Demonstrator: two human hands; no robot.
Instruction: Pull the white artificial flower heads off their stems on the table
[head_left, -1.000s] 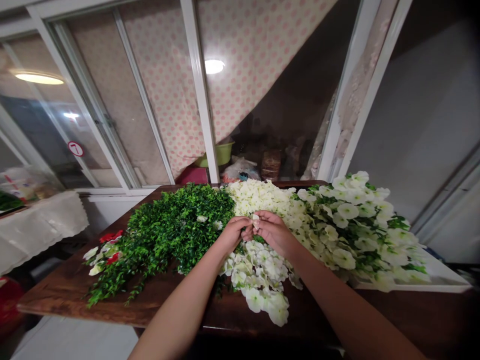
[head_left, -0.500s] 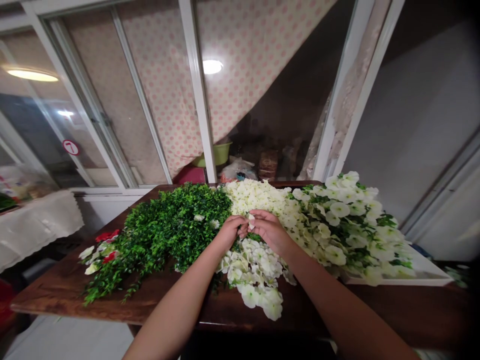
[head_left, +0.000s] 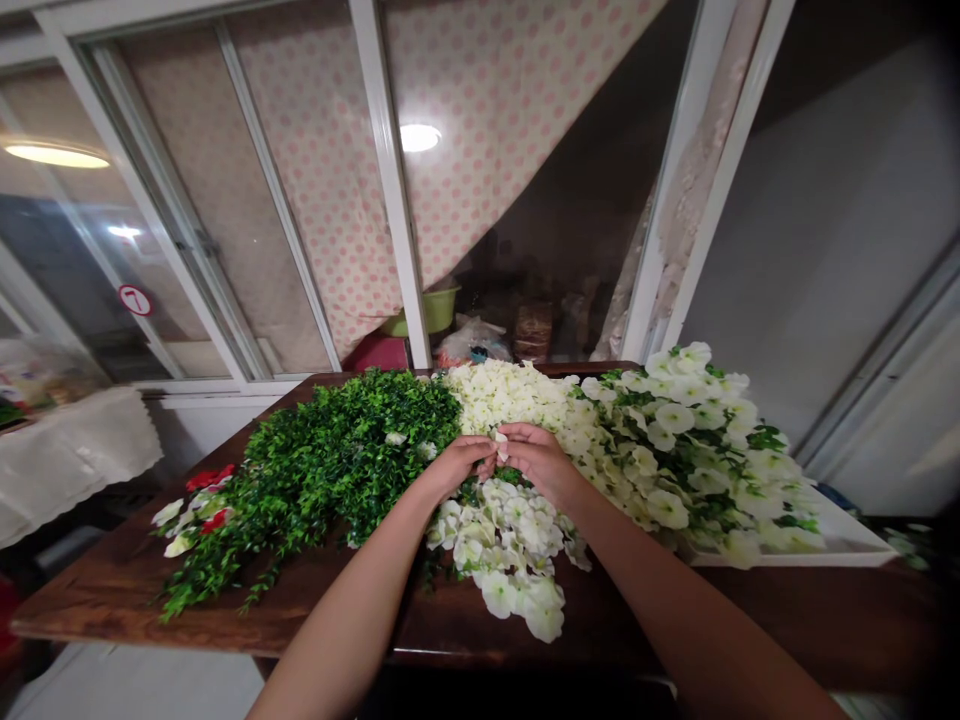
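White tray [head_left: 862, 548] holds flowers [head_left: 697, 440]; left hand [head_left: 456, 463], right hand [head_left: 538, 460] pinch blossom [head_left: 500, 441].

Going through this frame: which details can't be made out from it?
Head view, the only one:
- Small white flower, pinched between left hand and right hand: its base is hidden by the fingertips.
- Goods behind the window beside the green basin: too dark to identify.
- White tray: mostly covered by leafy white sprays.
- Red-ringed sticker: mark too small to read.
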